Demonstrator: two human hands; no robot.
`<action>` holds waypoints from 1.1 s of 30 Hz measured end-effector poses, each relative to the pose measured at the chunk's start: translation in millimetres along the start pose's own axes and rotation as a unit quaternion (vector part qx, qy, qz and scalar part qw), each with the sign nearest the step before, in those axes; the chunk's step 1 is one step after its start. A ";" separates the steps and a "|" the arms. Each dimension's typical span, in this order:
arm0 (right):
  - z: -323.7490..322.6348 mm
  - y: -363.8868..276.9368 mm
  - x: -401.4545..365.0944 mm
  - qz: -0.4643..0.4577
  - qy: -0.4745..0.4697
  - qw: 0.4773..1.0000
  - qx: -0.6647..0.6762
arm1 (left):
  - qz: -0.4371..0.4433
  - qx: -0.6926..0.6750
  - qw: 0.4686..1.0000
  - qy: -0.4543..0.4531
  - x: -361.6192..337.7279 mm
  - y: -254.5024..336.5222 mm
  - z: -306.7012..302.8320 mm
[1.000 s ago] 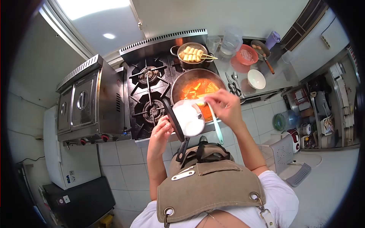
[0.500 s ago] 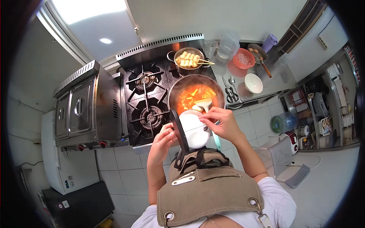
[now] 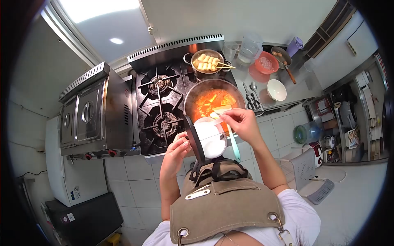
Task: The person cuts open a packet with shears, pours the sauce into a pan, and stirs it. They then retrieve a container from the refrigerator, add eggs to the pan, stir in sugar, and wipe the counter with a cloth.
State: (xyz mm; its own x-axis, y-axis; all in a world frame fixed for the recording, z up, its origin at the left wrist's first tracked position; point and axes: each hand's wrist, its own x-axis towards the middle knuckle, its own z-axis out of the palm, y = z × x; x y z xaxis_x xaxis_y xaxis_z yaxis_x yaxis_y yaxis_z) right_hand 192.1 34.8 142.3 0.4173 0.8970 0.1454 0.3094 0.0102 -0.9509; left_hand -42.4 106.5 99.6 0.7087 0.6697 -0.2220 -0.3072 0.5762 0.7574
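My left hand [image 3: 174, 156] grips a white round container [image 3: 214, 145] by its side, where a black upright flap or lid [image 3: 194, 141] stands. A thin line crosses the container's pale top, and what is inside is hard to make out. Between the thumb and fingers of my right hand [image 3: 243, 123] is a small pale strip-like utensil [image 3: 217, 121], held just above the container's far edge. Beyond both hands, a wide pan [image 3: 188, 96] holds steaming orange-red sauce with chunks of food [image 3: 211, 100]. A spatula with a turquoise handle [image 3: 234, 147] leans in it, partly hidden by my right hand.
Behind the pan, a smaller pot [image 3: 207, 53] holds skewered rolls. Two bare burners [image 3: 165, 123] lie to the left. The right counter carries a white bowl [image 3: 277, 89], a red basin [image 3: 266, 62], tongs or scissors [image 3: 253, 100] and a small pan with eggs [image 3: 281, 55].
My right hand has shifted slightly right and turned, showing more of the pale utensil. The turquoise handle is more exposed. My left hand and the container stay nearly still.
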 end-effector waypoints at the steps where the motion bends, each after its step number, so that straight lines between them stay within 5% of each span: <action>1: -0.7 0.1 2.2 0.043 0.002 0.998 0.039 | 0.000 0.003 1.000 0.003 -0.4 -0.4 -2.8; 10: -11.7 7.6 29.1 0.056 0.081 0.988 0.116 | 0.006 0.002 0.999 0.049 -12.8 -0.4 -17.0; 14: -14.8 33.1 44.7 -0.014 0.177 0.984 -0.027 | 0.016 -0.002 0.997 0.072 -20.8 -0.7 -25.0; 20: -24.7 46.4 51.6 0.051 0.194 0.979 0.036 | 0.019 -0.012 0.996 0.086 -27.2 1.0 -28.4; 27: -29.0 14.2 26.3 0.058 0.103 0.985 0.126 | 0.016 -0.017 0.997 0.076 -17.9 -7.1 -25.7; 33: -11.3 -20.2 -18.7 0.015 0.026 0.998 0.059 | 0.006 -0.044 0.997 0.066 -7.1 -8.2 -8.4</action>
State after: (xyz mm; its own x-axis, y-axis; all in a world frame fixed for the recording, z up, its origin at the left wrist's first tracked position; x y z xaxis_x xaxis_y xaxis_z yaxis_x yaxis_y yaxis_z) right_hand 187.8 12.8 161.8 0.4691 0.8738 0.1283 0.1955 0.0389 -0.9799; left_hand -50.2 101.0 89.8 0.6161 0.7296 -0.2969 -0.3733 0.6024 0.7056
